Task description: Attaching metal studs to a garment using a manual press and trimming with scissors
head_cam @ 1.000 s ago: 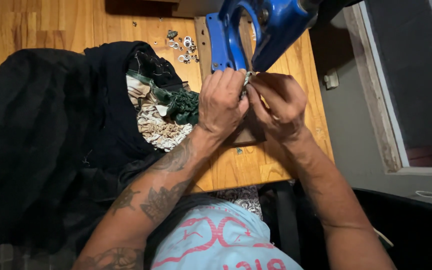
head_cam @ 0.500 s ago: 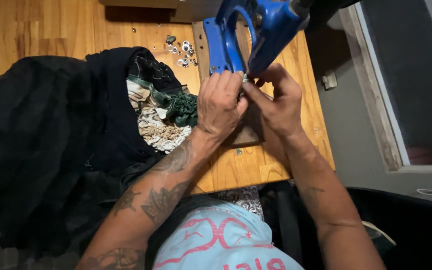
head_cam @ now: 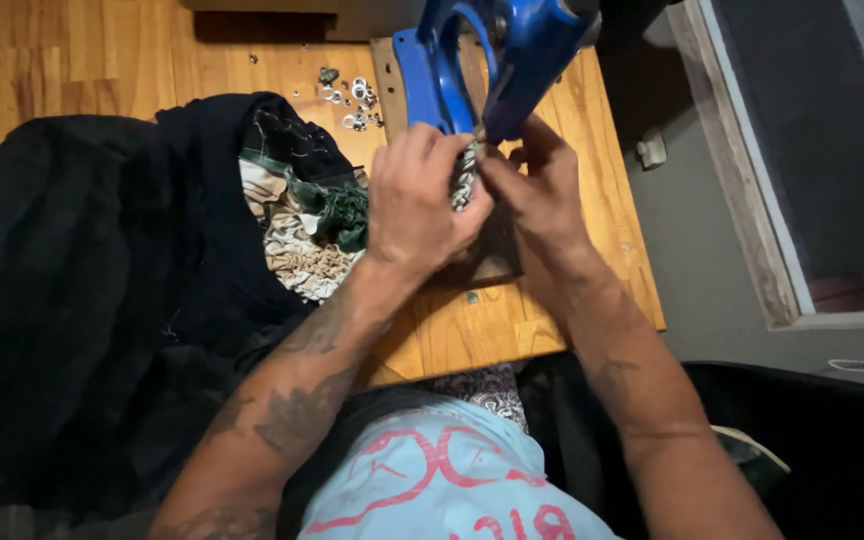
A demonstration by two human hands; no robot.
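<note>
Here, the left hand (head_cam: 422, 200) and the right hand (head_cam: 542, 190) both pinch a strip of patterned fabric (head_cam: 465, 175), holding it between them directly under the head of the blue press (head_cam: 497, 55). The press stands on the wooden table (head_cam: 102, 60). Small metal eyelets (head_cam: 352, 95) lie scattered just beside it; black cloth (head_cam: 82, 290) covers the table's left side.

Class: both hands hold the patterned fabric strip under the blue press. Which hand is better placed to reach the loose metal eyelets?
Probably the left hand: the metal eyelets lie on its side of the blue press, while the right hand would have to cross over.
</note>
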